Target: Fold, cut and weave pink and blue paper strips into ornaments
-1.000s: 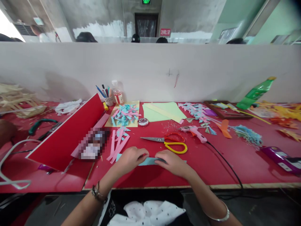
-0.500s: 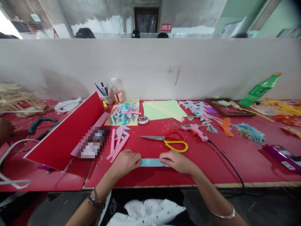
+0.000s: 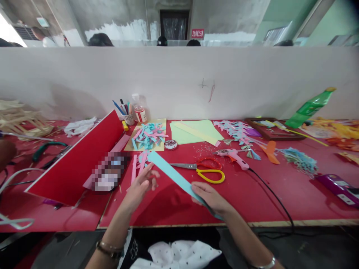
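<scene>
A long light-blue paper strip [image 3: 172, 173] slants over the red tabletop, its far end up and to the left. My right hand [image 3: 210, 196] grips it near its lower end, thumb on top, and the tail of the strip hangs past the wrist. My left hand [image 3: 143, 184] is open with fingers apart, just below the far end of the strip and holding nothing. Pink paper strips [image 3: 134, 170] lie beyond my left hand, partly covered by it and the blue strip. Scissors [image 3: 211, 175] with red and yellow handles rest past the strip, their blade tip close to its edge.
A pink glue gun [image 3: 232, 156] trails a black cord to the right. Cut blue and pink paper pieces [image 3: 150, 135] are heaped on a yellow sheet. A red board [image 3: 81, 160] leans at left. Green paper sheets [image 3: 193, 130] and a green bottle [image 3: 311, 107] stand farther back.
My left hand has let go of the blue strip and opened, moving slightly left. My right hand still holds the strip, which has gone from flat and level to raised and slanted.
</scene>
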`<move>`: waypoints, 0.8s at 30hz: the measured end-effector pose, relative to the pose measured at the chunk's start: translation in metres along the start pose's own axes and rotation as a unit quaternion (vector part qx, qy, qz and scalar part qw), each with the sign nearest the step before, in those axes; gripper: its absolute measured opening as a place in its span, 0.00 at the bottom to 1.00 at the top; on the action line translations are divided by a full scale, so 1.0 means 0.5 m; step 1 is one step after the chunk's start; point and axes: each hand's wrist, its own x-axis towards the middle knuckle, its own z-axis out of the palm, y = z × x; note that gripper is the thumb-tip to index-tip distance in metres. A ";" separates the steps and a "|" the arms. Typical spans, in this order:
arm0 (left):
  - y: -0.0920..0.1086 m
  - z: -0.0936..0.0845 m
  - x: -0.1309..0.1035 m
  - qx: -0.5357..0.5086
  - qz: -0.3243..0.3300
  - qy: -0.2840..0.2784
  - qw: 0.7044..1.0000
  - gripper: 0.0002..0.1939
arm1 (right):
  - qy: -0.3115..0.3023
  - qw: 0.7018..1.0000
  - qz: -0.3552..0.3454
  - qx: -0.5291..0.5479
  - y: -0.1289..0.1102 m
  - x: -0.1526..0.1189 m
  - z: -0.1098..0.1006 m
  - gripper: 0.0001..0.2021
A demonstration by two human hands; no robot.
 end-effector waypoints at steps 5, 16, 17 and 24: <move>0.006 0.019 0.052 -0.018 -0.027 0.031 0.999 0.19 | -0.060 0.995 0.047 0.069 0.014 0.014 0.069 0.19; 0.020 0.079 0.143 0.168 0.004 -0.106 0.980 0.13 | 0.077 0.982 -0.174 -0.009 -0.106 0.097 0.007 0.13; 0.018 0.088 0.149 0.162 0.008 -0.123 0.979 0.12 | 0.084 0.978 -0.188 -0.005 -0.118 0.111 0.001 0.14; 0.012 0.107 0.160 0.076 -0.006 -0.121 0.990 0.15 | 0.051 0.981 -0.180 0.041 -0.135 0.160 -0.010 0.12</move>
